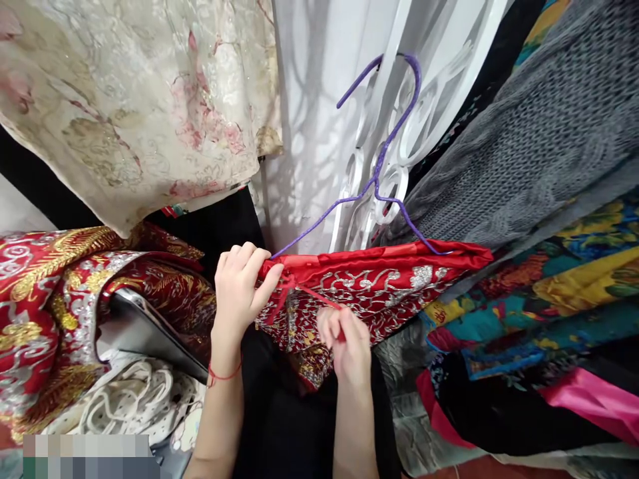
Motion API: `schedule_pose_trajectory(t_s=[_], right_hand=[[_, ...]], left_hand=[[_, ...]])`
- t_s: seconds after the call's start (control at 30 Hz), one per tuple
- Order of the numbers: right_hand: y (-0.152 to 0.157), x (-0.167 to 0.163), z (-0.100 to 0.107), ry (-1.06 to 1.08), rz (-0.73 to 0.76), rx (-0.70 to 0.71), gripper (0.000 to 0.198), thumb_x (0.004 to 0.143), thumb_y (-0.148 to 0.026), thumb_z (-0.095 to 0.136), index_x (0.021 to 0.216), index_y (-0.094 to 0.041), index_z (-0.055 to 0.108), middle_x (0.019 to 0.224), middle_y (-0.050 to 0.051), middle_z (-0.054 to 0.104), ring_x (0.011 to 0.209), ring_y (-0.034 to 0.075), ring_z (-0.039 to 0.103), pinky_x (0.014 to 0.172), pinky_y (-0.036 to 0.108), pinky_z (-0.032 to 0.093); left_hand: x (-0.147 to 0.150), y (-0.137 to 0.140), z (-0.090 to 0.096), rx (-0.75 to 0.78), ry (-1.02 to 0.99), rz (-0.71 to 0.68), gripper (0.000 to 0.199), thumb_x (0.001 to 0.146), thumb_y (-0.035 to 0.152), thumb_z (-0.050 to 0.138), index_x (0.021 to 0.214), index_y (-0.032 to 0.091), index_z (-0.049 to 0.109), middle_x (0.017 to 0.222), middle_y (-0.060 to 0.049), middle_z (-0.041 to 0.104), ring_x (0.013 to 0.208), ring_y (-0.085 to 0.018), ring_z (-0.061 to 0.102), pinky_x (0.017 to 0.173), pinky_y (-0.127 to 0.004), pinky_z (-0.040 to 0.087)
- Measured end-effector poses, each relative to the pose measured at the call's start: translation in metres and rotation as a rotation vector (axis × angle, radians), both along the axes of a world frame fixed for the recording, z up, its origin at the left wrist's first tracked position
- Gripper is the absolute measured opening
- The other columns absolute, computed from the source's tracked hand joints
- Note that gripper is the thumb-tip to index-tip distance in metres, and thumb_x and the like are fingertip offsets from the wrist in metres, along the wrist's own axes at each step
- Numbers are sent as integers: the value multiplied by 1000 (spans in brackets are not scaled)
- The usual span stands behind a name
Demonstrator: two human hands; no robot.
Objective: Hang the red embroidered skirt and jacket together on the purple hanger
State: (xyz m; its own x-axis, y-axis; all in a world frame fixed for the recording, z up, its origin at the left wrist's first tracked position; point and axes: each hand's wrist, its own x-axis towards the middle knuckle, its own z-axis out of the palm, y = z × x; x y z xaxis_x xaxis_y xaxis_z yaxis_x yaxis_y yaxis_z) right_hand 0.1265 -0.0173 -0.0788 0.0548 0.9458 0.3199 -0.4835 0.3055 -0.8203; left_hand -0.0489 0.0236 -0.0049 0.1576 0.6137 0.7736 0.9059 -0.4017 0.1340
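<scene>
A red skirt-like garment [389,286] with silver and gold embroidery hangs by its satin waistband from a purple hanger [377,174]. The hanger's hook passes over a white lattice frame. My left hand [244,283] grips the waistband's left end beside the hanger's corner, its thumb lying over the fabric. A red ribbon tie [319,297] runs from a bow or loop near that end to my right hand [347,336]. The right fingers are closed around the ribbon's free part, below the waistband. My left wrist wears a thin red string.
White scrollwork lattice [394,159] stands behind the hanger. A cream floral garment [150,113] hangs at upper left. Grey knitwear [529,126] and a colourful floral cloth [559,299] crowd the right. Red-gold embroidered fabric [34,306] and white cord-like material [134,399] lie at left.
</scene>
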Motion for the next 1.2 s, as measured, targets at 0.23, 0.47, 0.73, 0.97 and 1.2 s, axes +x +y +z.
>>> schedule_pose_trajectory(t_s=[0.23, 0.47, 0.73, 0.97, 1.2], right_hand=[[-2, 84, -31, 278, -660, -100, 57, 83, -60, 71, 56, -21, 39, 47, -10, 32, 44, 7, 34, 66, 28, 47], [16, 76, -56, -22, -756, -264, 35, 81, -53, 71, 80, -19, 65, 77, 2, 67, 75, 17, 64, 77, 32, 49], [-4, -7, -6, -318, -293, -37, 19, 88, -40, 68, 91, -22, 67, 87, 3, 67, 81, 17, 62, 78, 31, 50], [-6, -34, 15, 67, 305, -203, 31, 80, -48, 75, 81, -20, 61, 58, -8, 39, 47, 7, 28, 46, 25, 20], [8, -15, -51, -567, 16, -364, 49, 86, -60, 61, 57, -22, 48, 50, -5, 41, 49, 11, 38, 53, 26, 30]], left_hand=[[1, 0, -4, 23, 4, -5, 20, 97, 36, 47, 88, 22, 59, 80, -6, 58, 75, -23, 48, 71, -38, 35], [5, 0, -8, 42, -19, -12, 19, 90, 41, 54, 91, 23, 57, 82, -6, 58, 78, -25, 50, 73, -39, 37], [-7, -6, -1, -59, 47, -108, 36, 69, 31, 55, 104, 23, 55, 94, -10, 60, 86, -30, 53, 76, -43, 40], [-11, -15, -1, -93, 69, -141, 41, 68, 22, 53, 110, 20, 55, 100, -12, 62, 90, -31, 53, 78, -45, 41], [-11, -12, -9, -49, 119, -102, 47, 70, 3, 44, 113, 19, 58, 102, -13, 64, 91, -30, 53, 77, -43, 40]])
